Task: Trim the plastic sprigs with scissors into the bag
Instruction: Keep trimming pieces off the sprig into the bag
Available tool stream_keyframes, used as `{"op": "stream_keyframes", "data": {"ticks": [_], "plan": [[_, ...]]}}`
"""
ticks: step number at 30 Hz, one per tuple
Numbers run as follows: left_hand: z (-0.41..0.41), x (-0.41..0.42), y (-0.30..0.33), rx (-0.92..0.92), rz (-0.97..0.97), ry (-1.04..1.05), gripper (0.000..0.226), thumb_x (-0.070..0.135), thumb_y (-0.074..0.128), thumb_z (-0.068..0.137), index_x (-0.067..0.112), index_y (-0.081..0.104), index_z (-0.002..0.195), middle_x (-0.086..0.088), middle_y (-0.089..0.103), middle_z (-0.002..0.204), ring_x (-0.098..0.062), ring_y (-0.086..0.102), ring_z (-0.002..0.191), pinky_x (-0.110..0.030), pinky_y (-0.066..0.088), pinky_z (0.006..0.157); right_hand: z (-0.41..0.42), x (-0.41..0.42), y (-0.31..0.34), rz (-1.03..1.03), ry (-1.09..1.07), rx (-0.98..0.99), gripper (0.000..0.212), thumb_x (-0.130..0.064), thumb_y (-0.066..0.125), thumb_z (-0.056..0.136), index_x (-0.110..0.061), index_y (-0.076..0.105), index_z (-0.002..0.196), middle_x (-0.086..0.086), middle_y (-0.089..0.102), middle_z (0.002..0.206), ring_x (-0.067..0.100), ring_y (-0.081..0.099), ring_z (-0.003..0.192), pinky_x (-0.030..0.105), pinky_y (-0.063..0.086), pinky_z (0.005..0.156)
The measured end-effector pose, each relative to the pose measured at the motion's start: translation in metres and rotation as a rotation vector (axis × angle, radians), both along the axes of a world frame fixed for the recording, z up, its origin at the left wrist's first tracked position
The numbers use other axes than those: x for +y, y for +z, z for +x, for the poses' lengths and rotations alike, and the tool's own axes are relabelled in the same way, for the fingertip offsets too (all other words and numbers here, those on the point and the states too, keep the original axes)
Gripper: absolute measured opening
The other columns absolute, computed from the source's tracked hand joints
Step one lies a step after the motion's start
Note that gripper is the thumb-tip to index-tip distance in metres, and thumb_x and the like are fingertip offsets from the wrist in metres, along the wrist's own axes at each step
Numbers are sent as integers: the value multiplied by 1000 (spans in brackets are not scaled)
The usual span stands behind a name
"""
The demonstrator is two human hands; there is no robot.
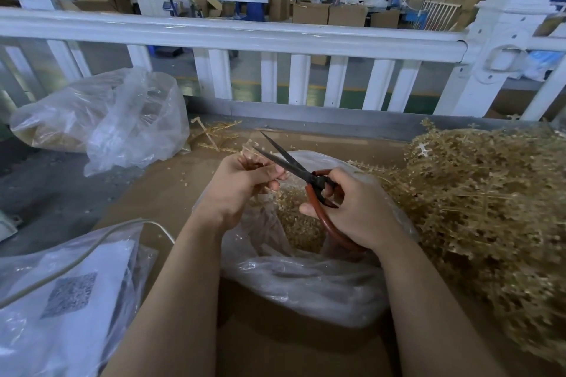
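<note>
Head cam, looking down at my two hands over a brown cardboard-covered table (pixel 171 193).

My left hand (pixel 242 184) is curled, fingers pinching a small tan plastic sprig (pixel 249 151) that sticks up past my knuckles. My right hand (pixel 352 211) grips red-handled scissors (pixel 306 176), fingers through the loops; the dark blades are parted in a V, pointing up-left, w/ the sprig tip just beside the lower blade.

Directly under both hands sits a clear plastic bag (pixel 306 285), mouth open, w/ tan cut bits inside.

Right of the bag: a big heap of tan sprigs (pixel 490 208), touching the bag's edge.

Far left: another clear bag (pixel 101 119), crumpled. Near left, bottom corner: a third bag (pixel 61 300) holding white paper.

Behind the table, a white railing (pixel 232 30); beyond it a workshop w/ cardboard boxes (pixel 330 14).
</note>
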State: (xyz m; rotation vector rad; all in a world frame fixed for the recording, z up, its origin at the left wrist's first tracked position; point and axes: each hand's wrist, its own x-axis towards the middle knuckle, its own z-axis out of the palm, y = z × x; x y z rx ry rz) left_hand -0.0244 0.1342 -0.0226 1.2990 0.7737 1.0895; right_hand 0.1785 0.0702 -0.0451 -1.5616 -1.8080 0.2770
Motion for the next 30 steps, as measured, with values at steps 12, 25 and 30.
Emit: {"op": "stream_keyframes", "data": {"ticks": [12,25,30], "plan": [[-6,-3,3,8,74,-48,5,14,71,71,11,74,74,-3,70,65,-10,62,58,-17,51,58,2,0,1,27,58,-5,41,-79,64,63,-45,50,81,-16,59,79,1,58,69,24,50,61],[-6,-5,4,-30,81,15,7,12,73,69,17,78,68,2,66,61,-7,60,57,-17,51,59,0,0,1,48,17,-38,49,-80,63,65,-41,55,94,-15,59,82,5,59,74,31,55,64],[-7,-2,1,-9,66,18,6,14,73,68,15,78,71,-2,68,63,-9,62,59,-18,53,60,0,-1,2,60,18,-69,50,-81,62,65,-45,54,98,-18,60,82,1,58,76,25,52,63]]}}
